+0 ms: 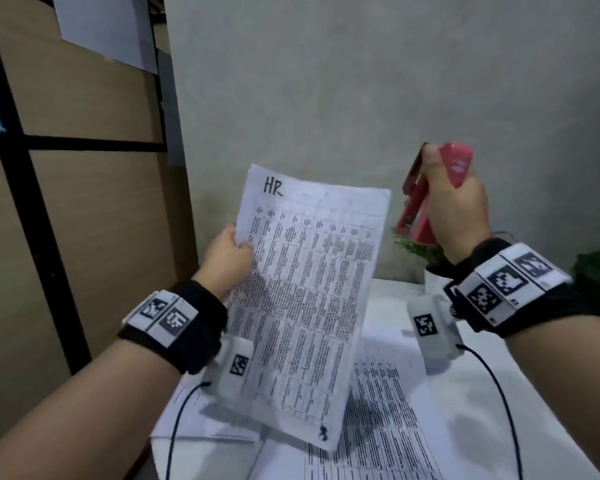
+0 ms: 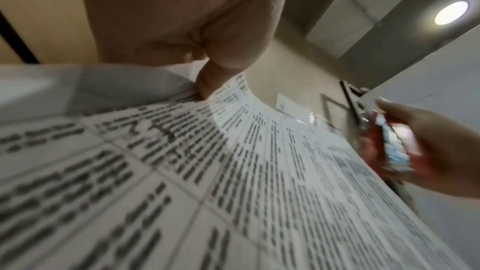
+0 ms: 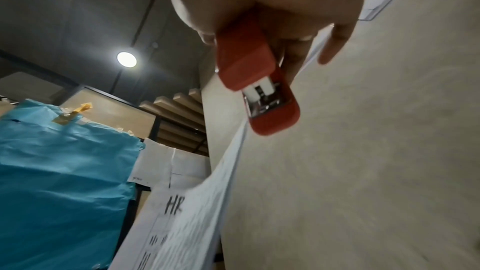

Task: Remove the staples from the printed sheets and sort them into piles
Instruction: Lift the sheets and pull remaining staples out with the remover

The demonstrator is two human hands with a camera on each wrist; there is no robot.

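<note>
My left hand (image 1: pixel 230 256) pinches the left edge of a printed sheet (image 1: pixel 302 296) marked "HR" and holds it upright above the table. The left wrist view shows the thumb (image 2: pixel 207 83) pressed on that sheet (image 2: pixel 233 182). My right hand (image 1: pixel 456 206) grips a red stapler (image 1: pixel 426 209), raised to the right of the sheet's top corner and apart from it. In the right wrist view the stapler (image 3: pixel 257 81) points up past the sheet's edge (image 3: pixel 207 202). No staple is visible on the sheet.
More printed sheets (image 1: pixel 388 420) lie on the white table (image 1: pixel 482 403) below. A small potted plant (image 1: pixel 426 258) stands at the back right, partly behind my right wrist. A grey wall (image 1: pixel 361 81) is behind, wooden panels (image 1: pixel 84 202) on the left.
</note>
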